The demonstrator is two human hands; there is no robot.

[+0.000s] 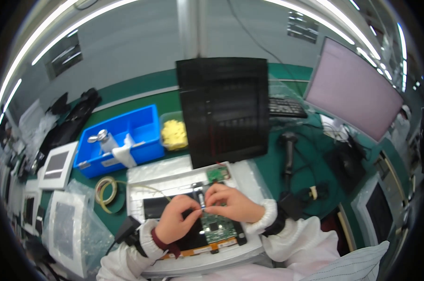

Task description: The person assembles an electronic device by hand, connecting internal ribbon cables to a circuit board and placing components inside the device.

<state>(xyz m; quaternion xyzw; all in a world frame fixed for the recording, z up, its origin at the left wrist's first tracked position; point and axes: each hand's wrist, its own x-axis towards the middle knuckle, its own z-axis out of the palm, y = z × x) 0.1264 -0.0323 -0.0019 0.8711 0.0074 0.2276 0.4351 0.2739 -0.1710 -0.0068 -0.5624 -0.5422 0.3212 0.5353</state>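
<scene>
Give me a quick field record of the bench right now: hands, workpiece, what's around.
left hand: pinching a small part over the green board
right hand: fingertips on the same small part
workpiece: board lying on a white tray
behind: upright dark panel
left: blue bin, tape roll
right: tilted monitor

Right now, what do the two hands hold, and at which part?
Both hands, left hand and right hand, pinch a small dark part between their fingertips, above the green circuit board. Which part of it they grip is too small to tell.
</scene>
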